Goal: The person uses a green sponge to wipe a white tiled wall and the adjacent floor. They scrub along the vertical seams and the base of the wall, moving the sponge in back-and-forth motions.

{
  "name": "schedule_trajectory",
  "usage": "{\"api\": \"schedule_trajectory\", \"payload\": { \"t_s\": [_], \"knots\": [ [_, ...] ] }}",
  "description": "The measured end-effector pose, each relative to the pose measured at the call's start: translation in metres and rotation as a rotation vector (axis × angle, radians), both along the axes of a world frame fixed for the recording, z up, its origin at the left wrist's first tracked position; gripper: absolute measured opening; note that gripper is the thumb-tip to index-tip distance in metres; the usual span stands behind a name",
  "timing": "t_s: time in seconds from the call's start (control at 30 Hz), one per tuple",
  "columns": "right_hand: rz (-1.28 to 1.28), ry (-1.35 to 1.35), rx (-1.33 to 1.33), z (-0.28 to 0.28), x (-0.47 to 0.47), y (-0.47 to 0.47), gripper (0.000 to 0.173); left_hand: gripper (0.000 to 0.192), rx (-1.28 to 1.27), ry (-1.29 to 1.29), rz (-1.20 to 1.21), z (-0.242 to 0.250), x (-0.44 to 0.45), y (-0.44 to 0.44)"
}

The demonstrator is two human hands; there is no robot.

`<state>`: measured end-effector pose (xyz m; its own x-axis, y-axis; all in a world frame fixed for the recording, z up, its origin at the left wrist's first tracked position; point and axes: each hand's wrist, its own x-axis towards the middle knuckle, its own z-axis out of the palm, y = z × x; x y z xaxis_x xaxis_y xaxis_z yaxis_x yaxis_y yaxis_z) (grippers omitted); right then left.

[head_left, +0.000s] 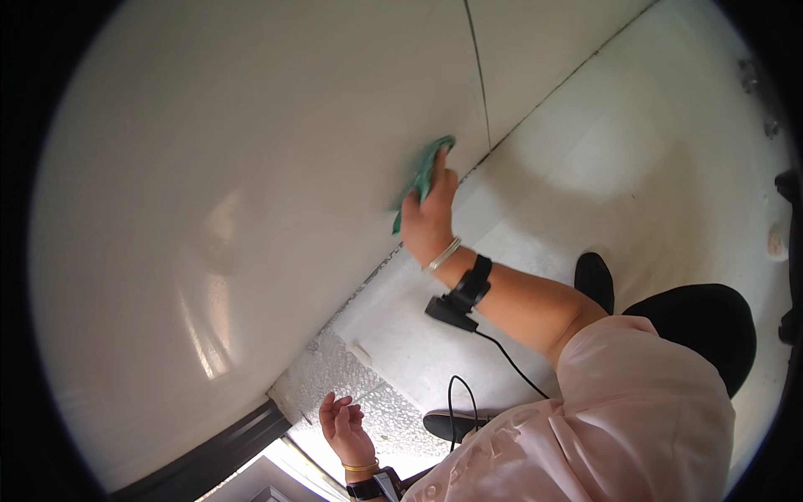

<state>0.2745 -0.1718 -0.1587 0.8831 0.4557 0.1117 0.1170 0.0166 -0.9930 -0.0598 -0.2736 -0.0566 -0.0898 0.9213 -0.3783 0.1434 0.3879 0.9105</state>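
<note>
My right hand (430, 216) presses a green cloth (428, 166) against the glossy pale wall (282, 157), low down near where it meets the floor. Cloth and fingers look slightly blurred. A pale bracelet (443, 254) circles that wrist, and a black strapped device (464, 292) sits on the forearm above it. Lower in the picture, my left hand (347, 433) hangs in the air, its fingers loosely curled and apart with nothing in them. It wears a thin gold-coloured bracelet (361, 467) and a black wrist strap (370, 486).
A black cable (509, 364) runs from the forearm device towards my body. My dark shoes (594, 282) stand on the pale floor (564, 207). Speckled stone flooring (342, 376) borders a dark frame (213, 452) at lower left. Dark objects (787, 188) line the right rim.
</note>
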Motion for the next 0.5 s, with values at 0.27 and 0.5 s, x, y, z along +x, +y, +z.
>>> {"api": "schedule_trajectory", "payload": {
  "t_s": [0.27, 0.5],
  "knots": [
    [-0.210, -0.103, -0.082, 0.020, 0.037, 0.014, 0.082, 0.034, 0.012, 0.093, 0.102, 0.002, -0.023, -0.002],
    [0.307, -0.996, 0.129, -0.018, -0.059, 0.021, 0.077, 0.033, -0.043, 0.051, 0.011, -0.007, -0.025, 0.001]
  ]
}}
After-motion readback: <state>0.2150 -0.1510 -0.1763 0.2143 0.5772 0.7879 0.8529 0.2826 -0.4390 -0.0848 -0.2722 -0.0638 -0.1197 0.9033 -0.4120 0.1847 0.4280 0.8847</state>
